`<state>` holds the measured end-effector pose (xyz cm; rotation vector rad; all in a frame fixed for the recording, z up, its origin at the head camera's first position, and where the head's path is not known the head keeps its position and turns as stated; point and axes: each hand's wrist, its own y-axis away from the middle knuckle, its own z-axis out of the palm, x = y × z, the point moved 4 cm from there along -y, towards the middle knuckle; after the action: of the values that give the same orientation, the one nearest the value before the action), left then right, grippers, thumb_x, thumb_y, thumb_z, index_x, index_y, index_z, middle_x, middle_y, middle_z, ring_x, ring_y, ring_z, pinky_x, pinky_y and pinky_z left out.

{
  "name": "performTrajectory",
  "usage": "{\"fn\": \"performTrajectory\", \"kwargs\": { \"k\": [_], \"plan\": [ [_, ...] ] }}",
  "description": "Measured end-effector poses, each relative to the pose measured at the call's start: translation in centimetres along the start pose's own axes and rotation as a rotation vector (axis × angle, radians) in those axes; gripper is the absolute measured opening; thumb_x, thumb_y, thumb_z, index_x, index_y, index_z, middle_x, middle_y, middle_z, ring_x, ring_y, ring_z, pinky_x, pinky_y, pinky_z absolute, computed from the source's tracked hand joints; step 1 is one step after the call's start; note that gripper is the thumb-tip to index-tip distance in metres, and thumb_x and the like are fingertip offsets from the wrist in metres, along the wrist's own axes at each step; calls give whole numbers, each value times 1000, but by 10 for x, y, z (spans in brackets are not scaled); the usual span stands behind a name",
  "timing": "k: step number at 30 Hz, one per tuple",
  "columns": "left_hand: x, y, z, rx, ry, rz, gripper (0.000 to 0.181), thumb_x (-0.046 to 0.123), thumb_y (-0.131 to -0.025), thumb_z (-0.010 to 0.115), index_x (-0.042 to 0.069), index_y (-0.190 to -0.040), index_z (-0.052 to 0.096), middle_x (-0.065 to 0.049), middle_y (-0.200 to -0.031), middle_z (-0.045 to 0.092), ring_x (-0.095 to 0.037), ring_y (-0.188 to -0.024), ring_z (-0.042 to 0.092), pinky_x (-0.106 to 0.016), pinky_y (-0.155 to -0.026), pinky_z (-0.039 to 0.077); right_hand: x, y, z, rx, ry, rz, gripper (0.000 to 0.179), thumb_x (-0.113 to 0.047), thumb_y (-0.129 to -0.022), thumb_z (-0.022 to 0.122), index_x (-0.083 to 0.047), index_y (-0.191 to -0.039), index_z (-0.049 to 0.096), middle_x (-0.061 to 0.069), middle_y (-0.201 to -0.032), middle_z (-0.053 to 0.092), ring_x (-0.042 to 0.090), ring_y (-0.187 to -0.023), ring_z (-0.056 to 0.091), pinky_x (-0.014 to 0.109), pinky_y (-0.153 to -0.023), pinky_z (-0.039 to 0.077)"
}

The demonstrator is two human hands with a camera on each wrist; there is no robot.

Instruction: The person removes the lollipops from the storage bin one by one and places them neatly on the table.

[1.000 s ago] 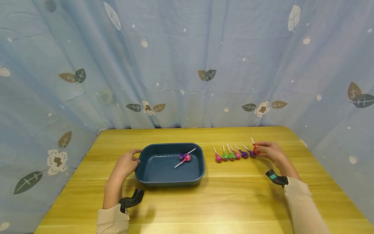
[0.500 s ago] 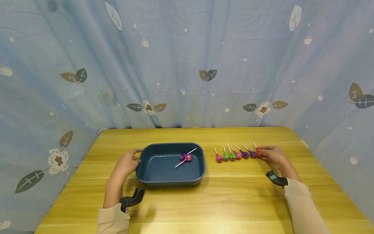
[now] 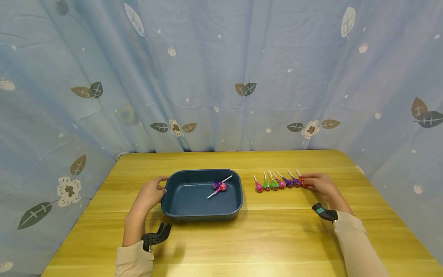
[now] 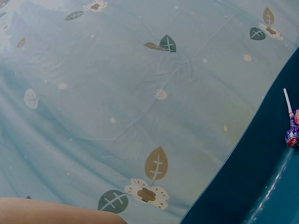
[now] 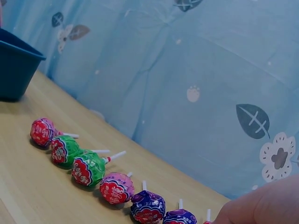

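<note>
My left hand (image 3: 149,195) holds the left end of a dark blue plastic tub (image 3: 202,218), its fingers at the outer rim. Inside the tub a pink lollipop (image 3: 222,187) lies across a purple lollipop (image 3: 215,186). At the far right of a row on the table, my right hand (image 3: 320,183) pinches a red lollipop (image 3: 302,178), partly hidden by the fingers. Against it sits a purple lollipop (image 3: 297,182), beside another purple lollipop (image 5: 148,206). Further left in the row are a pink lollipop (image 5: 117,188), two green lollipops (image 5: 88,169) and a pink lollipop (image 5: 43,132).
The wooden table (image 3: 242,246) ends at a pale blue patterned curtain (image 3: 214,77) behind it and at both sides. Black wrist mounts (image 3: 155,236) sit below each hand. The row's sticks point toward the back of the table.
My right hand has lowered the red lollipop to the table at the row's right end, then shifted left with it. The two purple lollipops have slid slightly left. My left hand stays put.
</note>
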<state>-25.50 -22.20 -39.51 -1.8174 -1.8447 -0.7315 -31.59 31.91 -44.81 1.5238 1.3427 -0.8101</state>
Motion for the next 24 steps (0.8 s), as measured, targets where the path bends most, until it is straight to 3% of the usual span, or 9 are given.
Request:
{"fn": "performTrajectory", "kwargs": {
  "k": [9, 16, 20, 24],
  "plan": [
    [0, -1, 0, 5, -10, -1, 44, -2, -92, 51, -6, -136, 48, -22, -96, 66, -20, -67, 60, -35, -60, 48, -1, 2, 0, 12, -7, 1, 47, -7, -96, 52, 18, -135, 43, 10, -111, 63, 2, -81, 61, 27, -78, 53],
    [-1, -1, 0, 1, -4, 0, 44, -2, -93, 50, -6, -137, 47, -24, -99, 65, -20, -68, 62, -35, -60, 49, -4, 4, -1, 27, -39, -9, 46, -6, -97, 51, 19, -134, 42, 10, -105, 62, 6, -81, 62, 30, -77, 54],
    [-1, -1, 0, 0, -8, -2, 44, -1, -93, 51, -5, -137, 47, -21, -96, 66, -20, -67, 60, -35, -60, 48, -7, 7, -1, 39, -12, -15, 46, -7, -97, 50, 18, -135, 41, 20, -113, 59, 8, -84, 61, 31, -78, 53],
    [-1, 0, 1, 0, 7, -10, 45, -2, -92, 51, -5, -137, 47, -26, -102, 65, -26, -75, 65, -36, -63, 52, -13, 13, 0, 45, 33, -31, 47, -11, -99, 50, 16, -136, 42, 30, -126, 52, 15, -92, 61, 34, -84, 51]
  ]
}}
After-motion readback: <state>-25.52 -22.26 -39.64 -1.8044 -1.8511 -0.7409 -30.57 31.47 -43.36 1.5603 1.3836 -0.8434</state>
